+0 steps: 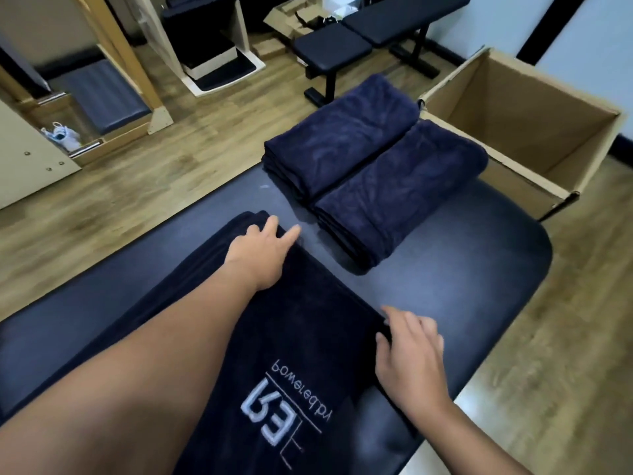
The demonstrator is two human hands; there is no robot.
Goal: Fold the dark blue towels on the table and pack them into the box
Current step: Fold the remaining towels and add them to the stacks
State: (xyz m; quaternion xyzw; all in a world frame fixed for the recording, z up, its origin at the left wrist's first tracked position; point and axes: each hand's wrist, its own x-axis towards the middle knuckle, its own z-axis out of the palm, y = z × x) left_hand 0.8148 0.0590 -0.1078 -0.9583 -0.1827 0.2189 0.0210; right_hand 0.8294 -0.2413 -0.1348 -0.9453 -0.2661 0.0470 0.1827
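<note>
A dark blue towel (301, 337) with pale embroidered lettering lies folded lengthwise on the black padded table (462, 286). My left hand (262, 255) rests flat on its far end, fingers straight. My right hand (411, 351) touches the towel's right edge with fingers spread. Beyond lie two folded dark blue towels side by side, one at the far table end (339, 135) and one nearer (397, 193). An open cardboard box (534, 108) stands at the table's far right corner; its visible inside shows only cardboard.
Wooden floor surrounds the table. A black padded bench (332, 49) stands behind the towels. Wooden exercise equipment (102, 97) and loose cardboard pieces (287, 18) sit at the back left and centre.
</note>
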